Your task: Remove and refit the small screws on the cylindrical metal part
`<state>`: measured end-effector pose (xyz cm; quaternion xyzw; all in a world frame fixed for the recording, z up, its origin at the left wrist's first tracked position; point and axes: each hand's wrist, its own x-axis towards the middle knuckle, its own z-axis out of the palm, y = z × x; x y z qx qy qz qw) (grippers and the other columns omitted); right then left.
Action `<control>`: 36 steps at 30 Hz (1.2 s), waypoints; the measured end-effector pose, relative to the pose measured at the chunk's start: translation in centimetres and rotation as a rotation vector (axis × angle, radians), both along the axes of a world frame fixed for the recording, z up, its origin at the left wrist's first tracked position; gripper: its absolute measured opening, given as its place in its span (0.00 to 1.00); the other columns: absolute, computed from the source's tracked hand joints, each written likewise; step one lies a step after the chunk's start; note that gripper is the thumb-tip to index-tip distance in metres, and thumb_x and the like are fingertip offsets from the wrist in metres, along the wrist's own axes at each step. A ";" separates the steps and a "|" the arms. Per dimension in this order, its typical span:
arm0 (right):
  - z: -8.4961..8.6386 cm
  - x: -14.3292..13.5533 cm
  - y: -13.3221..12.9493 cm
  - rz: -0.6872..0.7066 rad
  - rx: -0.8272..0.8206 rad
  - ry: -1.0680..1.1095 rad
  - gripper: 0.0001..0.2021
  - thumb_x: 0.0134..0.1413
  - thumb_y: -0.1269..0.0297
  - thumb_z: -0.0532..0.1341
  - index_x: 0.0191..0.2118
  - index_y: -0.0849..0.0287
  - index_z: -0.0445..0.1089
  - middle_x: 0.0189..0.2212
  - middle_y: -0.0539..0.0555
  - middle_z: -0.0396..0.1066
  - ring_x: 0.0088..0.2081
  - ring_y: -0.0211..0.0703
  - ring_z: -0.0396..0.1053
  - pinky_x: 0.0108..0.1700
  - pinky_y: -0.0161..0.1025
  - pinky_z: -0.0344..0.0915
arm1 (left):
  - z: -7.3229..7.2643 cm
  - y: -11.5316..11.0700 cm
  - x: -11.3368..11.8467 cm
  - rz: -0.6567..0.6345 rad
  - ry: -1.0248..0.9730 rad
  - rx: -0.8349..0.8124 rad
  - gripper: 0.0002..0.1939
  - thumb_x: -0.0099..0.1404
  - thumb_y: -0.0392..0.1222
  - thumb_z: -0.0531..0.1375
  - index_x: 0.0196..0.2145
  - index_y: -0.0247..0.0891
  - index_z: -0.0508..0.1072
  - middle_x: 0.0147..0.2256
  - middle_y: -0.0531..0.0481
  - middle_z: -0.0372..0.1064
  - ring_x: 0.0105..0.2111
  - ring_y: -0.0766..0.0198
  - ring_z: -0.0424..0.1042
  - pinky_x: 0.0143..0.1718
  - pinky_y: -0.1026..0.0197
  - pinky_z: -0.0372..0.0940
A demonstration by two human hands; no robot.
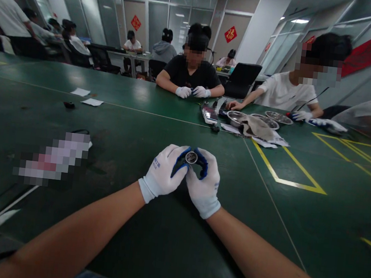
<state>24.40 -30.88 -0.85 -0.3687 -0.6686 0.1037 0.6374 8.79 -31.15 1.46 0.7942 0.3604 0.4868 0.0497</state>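
Note:
A small round piece [191, 158] with a silvery rim and a dark, patterned face is held up between both hands in the middle of the view. My left hand [165, 171], in a white glove with blue-coated fingers, grips its left side with thumb and fingers curved. On the other side my right hand [206, 180], gloved alike, closes on the same piece. The two thumbs meet just below it. I cannot make out exactly what kind of part it is, and its back is hidden. Both hands are just above the green table [122, 221].
On the left lies a blurred-out, oblong item [57, 160] with a cable. Papers [92, 101] and a small black object [69, 105] lie beyond. Metal bowls [236, 118] and a grey cloth [257, 128] sit at the right back. Co-workers sit across the table, one with gloved hands [192, 91].

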 end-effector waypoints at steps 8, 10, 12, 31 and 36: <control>-0.2 0.6 -0.4 -0.020 0.047 -0.052 0.21 0.60 0.71 0.65 0.58 0.52 0.70 0.51 0.59 0.74 0.52 0.54 0.76 0.54 0.58 0.78 | -0.5 0.1 0.1 0.019 0.015 -0.011 0.23 0.72 0.43 0.56 0.62 0.36 0.67 0.51 0.37 0.72 0.50 0.48 0.75 0.53 0.45 0.73; -0.2 0.7 -0.5 -0.038 0.047 -0.069 0.21 0.60 0.71 0.65 0.57 0.51 0.71 0.51 0.59 0.75 0.53 0.55 0.76 0.54 0.59 0.78 | -0.8 0.0 0.3 0.042 0.028 -0.001 0.23 0.71 0.43 0.56 0.62 0.37 0.66 0.51 0.37 0.72 0.50 0.48 0.75 0.52 0.44 0.73; -0.1 0.6 -0.6 -0.057 0.040 -0.080 0.20 0.60 0.72 0.65 0.57 0.51 0.72 0.51 0.59 0.75 0.53 0.55 0.77 0.54 0.59 0.78 | -1.0 -0.1 0.4 0.062 0.026 0.005 0.24 0.71 0.44 0.56 0.62 0.37 0.66 0.52 0.37 0.71 0.50 0.48 0.75 0.52 0.45 0.73; -2.3 -2.1 -1.2 -0.194 -0.181 0.071 0.22 0.59 0.70 0.65 0.59 0.54 0.71 0.53 0.60 0.77 0.52 0.53 0.79 0.54 0.53 0.78 | -1.8 0.5 1.4 -0.034 -0.283 -0.147 0.21 0.72 0.43 0.54 0.60 0.37 0.68 0.52 0.37 0.69 0.51 0.49 0.73 0.54 0.45 0.71; -2.0 -3.7 -1.0 -0.270 -0.218 0.083 0.21 0.58 0.67 0.65 0.58 0.56 0.71 0.48 0.59 0.78 0.47 0.52 0.79 0.48 0.50 0.79 | -1.8 1.0 1.3 -0.002 -0.386 -0.154 0.19 0.73 0.44 0.53 0.57 0.36 0.69 0.48 0.39 0.70 0.48 0.51 0.74 0.51 0.46 0.72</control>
